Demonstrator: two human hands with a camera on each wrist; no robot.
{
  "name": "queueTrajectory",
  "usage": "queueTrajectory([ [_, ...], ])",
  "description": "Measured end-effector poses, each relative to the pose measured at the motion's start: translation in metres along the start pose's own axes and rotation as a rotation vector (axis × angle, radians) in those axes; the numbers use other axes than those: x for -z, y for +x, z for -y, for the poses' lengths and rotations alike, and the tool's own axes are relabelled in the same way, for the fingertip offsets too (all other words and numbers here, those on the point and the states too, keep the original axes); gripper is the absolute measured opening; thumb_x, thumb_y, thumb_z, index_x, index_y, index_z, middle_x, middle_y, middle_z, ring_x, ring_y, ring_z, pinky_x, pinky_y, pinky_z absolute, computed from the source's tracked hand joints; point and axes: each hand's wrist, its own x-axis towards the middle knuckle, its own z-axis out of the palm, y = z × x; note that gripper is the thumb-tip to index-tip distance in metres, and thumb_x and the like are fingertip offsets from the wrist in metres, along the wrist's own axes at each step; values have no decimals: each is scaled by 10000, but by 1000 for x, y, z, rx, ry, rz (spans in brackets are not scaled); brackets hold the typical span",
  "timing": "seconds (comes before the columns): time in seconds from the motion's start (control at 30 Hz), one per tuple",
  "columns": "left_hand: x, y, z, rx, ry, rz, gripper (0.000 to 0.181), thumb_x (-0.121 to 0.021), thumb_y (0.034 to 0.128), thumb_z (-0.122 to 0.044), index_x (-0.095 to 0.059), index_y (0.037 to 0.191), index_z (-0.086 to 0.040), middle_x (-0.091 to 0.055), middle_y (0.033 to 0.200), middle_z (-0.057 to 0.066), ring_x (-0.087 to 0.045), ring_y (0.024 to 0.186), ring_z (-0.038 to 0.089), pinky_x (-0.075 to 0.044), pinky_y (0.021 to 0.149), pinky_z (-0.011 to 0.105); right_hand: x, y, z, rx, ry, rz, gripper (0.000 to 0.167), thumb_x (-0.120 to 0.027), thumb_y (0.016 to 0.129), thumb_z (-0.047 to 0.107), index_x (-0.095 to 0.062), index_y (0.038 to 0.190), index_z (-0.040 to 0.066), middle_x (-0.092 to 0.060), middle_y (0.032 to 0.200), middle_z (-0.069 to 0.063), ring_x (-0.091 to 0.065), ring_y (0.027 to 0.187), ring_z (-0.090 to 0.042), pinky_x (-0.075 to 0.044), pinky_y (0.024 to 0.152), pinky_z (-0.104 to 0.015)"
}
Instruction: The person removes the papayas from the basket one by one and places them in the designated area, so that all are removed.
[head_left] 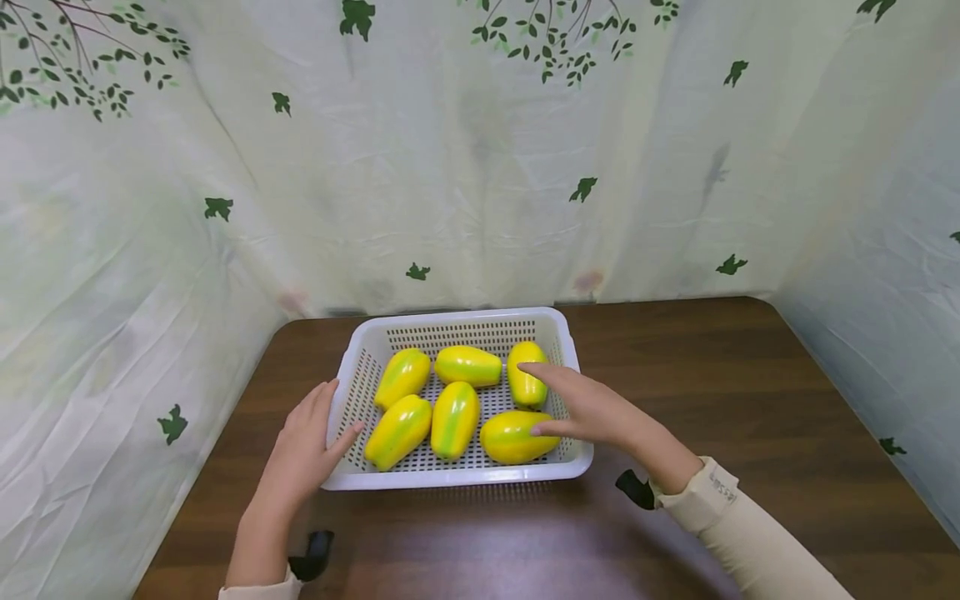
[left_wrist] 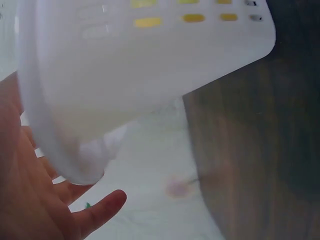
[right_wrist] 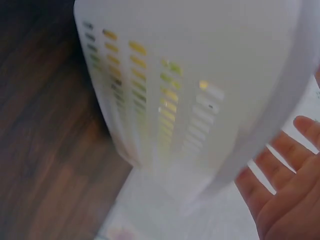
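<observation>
A white plastic basket point(head_left: 457, 481) with slotted walls sits on the table. Several glossy yellow fruits with green streaks, looking like papayas point(head_left: 454, 421), lie in it in two loose rows. My left hand point(head_left: 303, 454) is at the basket's left side, its fingers fairly straight along the outside and its thumb over the rim. Over the right rim reaches my right hand point(head_left: 588, 406), fingers extended above the fruits on that side. Both wrist views show the basket wall point(left_wrist: 125, 70) close up, with spread fingers beside its rim; whether they touch it I cannot tell.
The dark brown wooden table point(head_left: 690, 367) extends around the basket. Behind it and on both sides hang pale curtains point(head_left: 480, 167) printed with green leaves. A black strap piece point(head_left: 312, 556) shows at the left wrist, another point(head_left: 635, 489) at the right.
</observation>
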Motion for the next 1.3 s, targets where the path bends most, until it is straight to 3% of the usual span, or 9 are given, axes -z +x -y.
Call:
queueTrajectory([
  [0.3, -12, -10, 15, 233, -266, 20, 731, -502, 904, -377, -138, 1411, 5, -206, 1385, 277, -254, 1208, 438, -275, 914, 606, -14, 17, 4, 15, 181, 83, 854, -750, 722, 311, -273, 1407, 125, -331, 1399, -4, -336, 1246, -198, -293, 995, -379],
  [0.5, -26, -16, 21, 305, -504, -66, 594, -453, 936, -328, -226, 1397, -31, -331, 1360, 224, -375, 1170, 362, -350, 915, 519, -22, 26, 1, -18, 279, 162, 833, -754, 728, 235, -272, 1400, 136, -420, 1323, -14, -411, 1194, -251, -341, 962, -395],
  [0.77, -36, -20, 18, 400, -771, -112, 529, -420, 944, -357, -266, 1403, -143, -409, 1331, 129, -498, 1053, 247, -459, 794, 246, -27, 35, 5, -52, 234, 268, 767, -744, 741, 187, -323, 1379, 132, -445, 1308, -52, -415, 1181, -216, -328, 972, -361],
  [0.97, -40, -22, 18, 446, -829, -127, 521, -418, 940, -374, -272, 1405, -188, -425, 1322, 106, -530, 974, 137, -473, 752, 226, -30, 38, 8, -98, 165, 318, 713, -748, 732, 165, -388, 1348, 142, -465, 1283, -33, -437, 1125, -170, -334, 967, -364],
  [1.3, -45, -22, 20, 434, -864, -173, 528, -431, 931, -390, -300, 1390, -164, -459, 1263, 143, -560, 910, 101, -495, 715, 252, -36, 40, 8, -94, 28, 308, 565, -756, 718, 121, -527, 1234, 110, -526, 1209, 9, -470, 1081, -151, -347, 956, -344],
])
